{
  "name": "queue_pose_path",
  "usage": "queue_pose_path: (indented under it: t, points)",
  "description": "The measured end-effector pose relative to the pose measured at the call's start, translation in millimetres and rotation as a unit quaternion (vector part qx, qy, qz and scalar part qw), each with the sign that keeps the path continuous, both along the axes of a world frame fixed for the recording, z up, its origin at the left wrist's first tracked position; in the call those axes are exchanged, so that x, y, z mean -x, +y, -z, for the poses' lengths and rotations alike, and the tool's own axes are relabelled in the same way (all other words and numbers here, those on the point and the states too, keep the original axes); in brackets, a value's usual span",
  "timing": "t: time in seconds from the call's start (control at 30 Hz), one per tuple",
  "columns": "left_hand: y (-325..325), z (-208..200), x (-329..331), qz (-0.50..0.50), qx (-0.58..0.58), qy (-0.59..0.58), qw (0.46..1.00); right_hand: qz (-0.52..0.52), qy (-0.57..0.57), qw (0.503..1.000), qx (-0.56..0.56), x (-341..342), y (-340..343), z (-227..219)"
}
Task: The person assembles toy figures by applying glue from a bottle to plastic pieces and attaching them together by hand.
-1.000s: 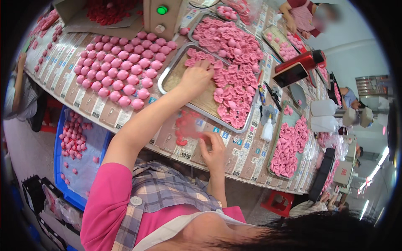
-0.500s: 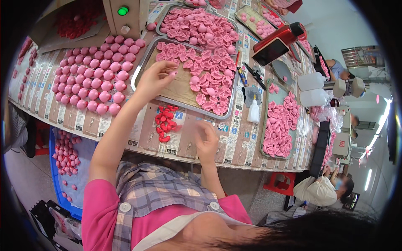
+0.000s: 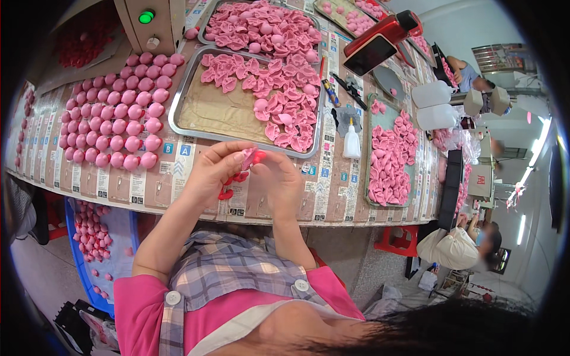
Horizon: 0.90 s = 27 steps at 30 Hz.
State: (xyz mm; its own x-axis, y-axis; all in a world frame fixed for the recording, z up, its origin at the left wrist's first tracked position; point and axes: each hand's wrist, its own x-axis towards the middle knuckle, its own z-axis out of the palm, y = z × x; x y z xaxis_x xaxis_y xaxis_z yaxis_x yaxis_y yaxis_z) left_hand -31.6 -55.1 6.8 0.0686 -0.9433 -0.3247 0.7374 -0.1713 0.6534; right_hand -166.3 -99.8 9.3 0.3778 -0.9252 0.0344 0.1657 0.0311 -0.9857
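Note:
Above the near edge of the table my two hands meet. My left hand (image 3: 217, 168) pinches a small pink soft-looking shell piece (image 3: 249, 160) between thumb and fingers. Against it, my right hand (image 3: 281, 183) holds a small glossy red piece (image 3: 259, 157); the two pieces touch or nearly touch. Below my fingers lies a small pile of red pieces (image 3: 226, 193), partly hidden by my left hand. Just beyond is a metal tray (image 3: 174, 115) with brown paper, its far and right parts covered with loose pink shell pieces (image 3: 273, 89).
Rows of round pink pieces with red tips (image 3: 107, 127) stand at left, beside a box with a green light (image 3: 146, 16). A white squeeze bottle (image 3: 351, 141), a green tray (image 3: 389, 200) and a red device (image 3: 383, 38) are at right. A blue bin (image 3: 76, 237) sits below left.
My left hand has come from over the tray back toward me, now with a pink piece. My right hand has risen to meet it with a red piece. The view has shifted slightly.

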Motion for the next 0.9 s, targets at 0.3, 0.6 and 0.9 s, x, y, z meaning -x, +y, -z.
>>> queue_pose_path:
  t: [0.3, 0.6, 0.9]
  points:
    - [12, -5, 20, -0.029, 0.161, -0.496, 0.853, -0.012, -0.106, 0.986, -0.127, 5, 2, 9]
    - [12, -4, 7, -0.028, 0.071, -0.268, 0.96, -0.009, 0.004, 1.0, -0.024, 17, -3, -2]
    - [12, -6, 6, -0.044, 0.152, -0.544, 0.824, -0.055, 0.211, 0.959, 0.178, 11, -1, -24]
